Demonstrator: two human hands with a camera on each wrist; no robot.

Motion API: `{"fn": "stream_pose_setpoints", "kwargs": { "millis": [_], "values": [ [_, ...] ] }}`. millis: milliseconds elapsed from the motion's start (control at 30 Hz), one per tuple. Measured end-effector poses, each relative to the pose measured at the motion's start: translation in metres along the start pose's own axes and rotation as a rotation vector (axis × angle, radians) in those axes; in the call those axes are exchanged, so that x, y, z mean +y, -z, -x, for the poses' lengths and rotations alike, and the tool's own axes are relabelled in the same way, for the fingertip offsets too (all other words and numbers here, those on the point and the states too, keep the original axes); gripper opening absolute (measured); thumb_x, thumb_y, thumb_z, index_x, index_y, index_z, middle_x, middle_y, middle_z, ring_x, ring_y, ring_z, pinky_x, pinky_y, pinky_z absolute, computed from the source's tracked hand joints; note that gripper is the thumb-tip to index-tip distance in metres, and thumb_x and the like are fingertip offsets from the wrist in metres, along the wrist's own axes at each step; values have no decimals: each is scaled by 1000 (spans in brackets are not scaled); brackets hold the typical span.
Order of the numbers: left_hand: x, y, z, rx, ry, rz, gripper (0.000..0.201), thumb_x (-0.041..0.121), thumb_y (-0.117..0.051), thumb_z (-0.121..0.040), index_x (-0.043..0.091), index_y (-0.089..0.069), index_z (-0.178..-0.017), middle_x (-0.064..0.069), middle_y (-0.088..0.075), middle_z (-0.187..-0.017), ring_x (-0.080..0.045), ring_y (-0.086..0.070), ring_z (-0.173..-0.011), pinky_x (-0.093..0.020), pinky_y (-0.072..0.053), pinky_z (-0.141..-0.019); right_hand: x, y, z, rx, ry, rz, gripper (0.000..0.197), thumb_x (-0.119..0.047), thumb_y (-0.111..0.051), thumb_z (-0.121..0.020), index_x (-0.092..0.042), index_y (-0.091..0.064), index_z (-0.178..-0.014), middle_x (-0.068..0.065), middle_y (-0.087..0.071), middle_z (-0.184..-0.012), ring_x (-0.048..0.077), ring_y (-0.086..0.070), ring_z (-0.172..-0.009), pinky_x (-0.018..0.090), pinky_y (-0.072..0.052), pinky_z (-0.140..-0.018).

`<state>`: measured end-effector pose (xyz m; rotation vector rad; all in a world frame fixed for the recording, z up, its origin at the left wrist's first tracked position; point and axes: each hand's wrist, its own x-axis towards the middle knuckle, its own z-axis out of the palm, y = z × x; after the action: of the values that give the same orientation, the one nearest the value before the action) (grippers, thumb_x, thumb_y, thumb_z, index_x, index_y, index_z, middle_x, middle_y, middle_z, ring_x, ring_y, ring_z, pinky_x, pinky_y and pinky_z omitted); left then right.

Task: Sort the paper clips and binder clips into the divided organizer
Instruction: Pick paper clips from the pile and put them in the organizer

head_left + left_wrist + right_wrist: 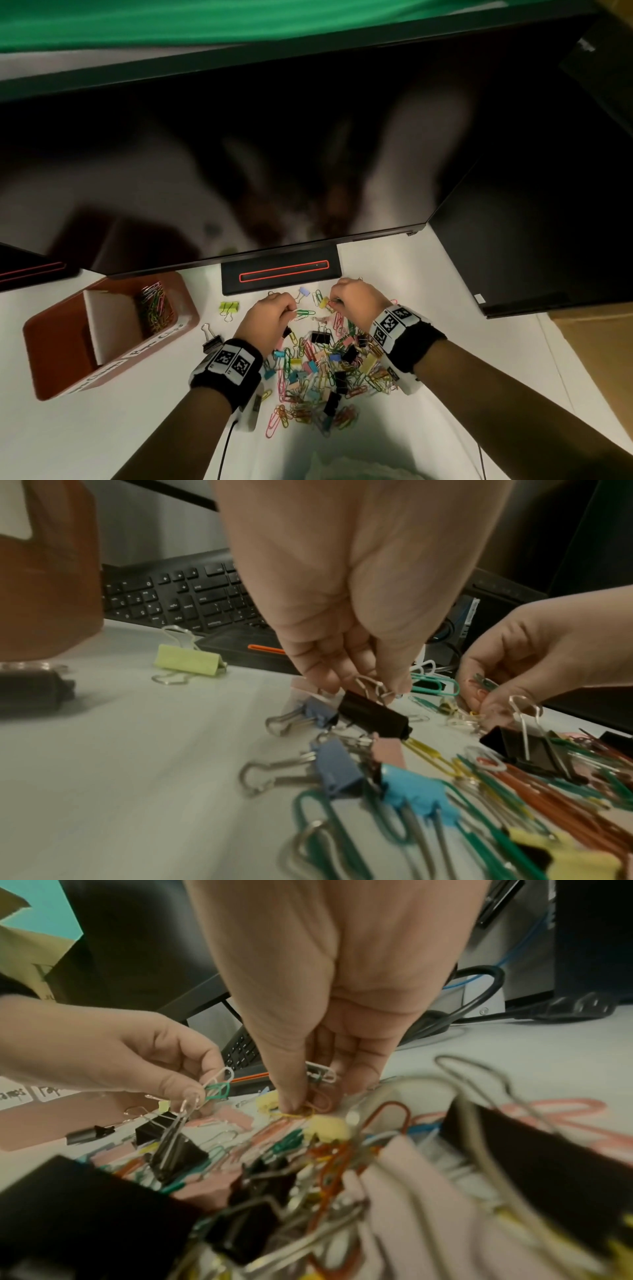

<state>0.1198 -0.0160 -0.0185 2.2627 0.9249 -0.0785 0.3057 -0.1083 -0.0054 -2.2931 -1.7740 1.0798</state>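
Left hand [346, 631] pinches the wire handle of a black binder clip [375, 718], which hangs just below the fingertips, with a few paper clips [217, 1087] in the same grip. Right hand [329, 1020] has thumb and fingers closed on paper clips [316, 1103] at the far edge of the pile [322, 370]. The organizer [51, 342] sits well left of both grips, paper clips in its far compartment. Judgement: all items light; paper clips thin, slick, prone to interlock, best pinched flat across the loops; binder clips stiff, best taken by handle or body.
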Motion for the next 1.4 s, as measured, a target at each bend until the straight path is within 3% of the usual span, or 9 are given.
{"fn": "stream_pose_setpoints", "kwargs": {
  "millis": [200, 367, 533, 700, 833, 967, 1100, 1267, 1400],
  "values": [
    [3, 10, 12, 85, -10, 111, 8, 17, -62, -86, 21, -63, -93, 5, -65, -86, -8, -61, -76, -19, -50, -71, 6, -3, 6, 12, -40, -78, 23, -14, -50, -93, -12, -61, -113, 9, -65, -112, 24, -61, -99, 31, -50, -86],
    [8, 23, 26, 169, -8, 188, 20, 12, -65, -84, 19, -68, -102, 5, -67, -91, -3, -61, -81, -5, -43, -72, 4, 2, 15, -43, -53, -73, 25, -18, -49, -95, -14, -62, -117, 7, -64, -118, 23, -59, -106, 32, -49, -93],
    [9, 61, 48, 283, -44, 208, 13, 11, -64, -84, 17, -67, -94, 8, -62, -86, 13, -56, -81, -1, -41, -67, -25, 24, 35, 97, 29, -126, 22, -20, -51, -94, -12, -64, -111, 6, -64, -113, 22, -60, -102, 31, -48, -91],
    [-32, 117, 80, 474, 66, 246, 13, 11, -65, -83, 22, -63, -89, 0, -67, -83, -9, -62, -73, -11, -47, -65, -100, 47, 38, 219, 176, -178, 18, -21, -54, -93, -15, -66, -106, 4, -65, -107, 20, -62, -95, 34, -49, -90],
    [-82, 156, 108, 530, 264, 170, 9, 16, -64, -84, 14, -63, -93, 0, -67, -84, -14, -62, -77, -18, -45, -73, -185, 59, 20, 311, 271, -254, 16, -18, -58, -91, -12, -67, -102, 4, -64, -102, 11, -57, -83, 20, -42, -79],
    [-118, 174, 112, 463, 382, 185, 13, 14, -65, -83, 10, -64, -95, -2, -65, -82, -17, -59, -79, -21, -41, -77, -258, 48, -25, 341, 308, -269, 15, -16, -58, -90, -11, -67, -99, 5, -66, -104, 18, -61, -94, 25, -43, -86],
    [-131, 174, 106, 233, 374, 210, 32, 12, -61, -86, 6, -59, -117, -8, -65, -115, -15, -60, -101, -22, -41, -92, -293, 12, -74, 167, 130, -144, 28, -24, -55, -93, -14, -60, -118, 11, -63, -116, 28, -60, -106, 33, -47, -88],
    [-118, 172, 112, 265, 231, 209, 35, 13, -56, -89, 17, -55, -123, -3, -61, -119, -13, -57, -108, -29, -46, -96, -272, -21, -59, 204, 225, -279, 41, -26, -61, -88, -13, -53, -126, 10, -63, -120, 24, -60, -110, 34, -49, -96],
    [-83, 148, 109, 265, 8, 304, 17, 18, -62, -85, 22, -60, -101, 9, -63, -97, 3, -59, -89, -13, -48, -79, -211, -18, -15, 337, 232, -407, 26, -20, -58, -90, -15, -61, -116, 1, -64, -112, 9, -60, -96, 20, -48, -87]
  ]
}}
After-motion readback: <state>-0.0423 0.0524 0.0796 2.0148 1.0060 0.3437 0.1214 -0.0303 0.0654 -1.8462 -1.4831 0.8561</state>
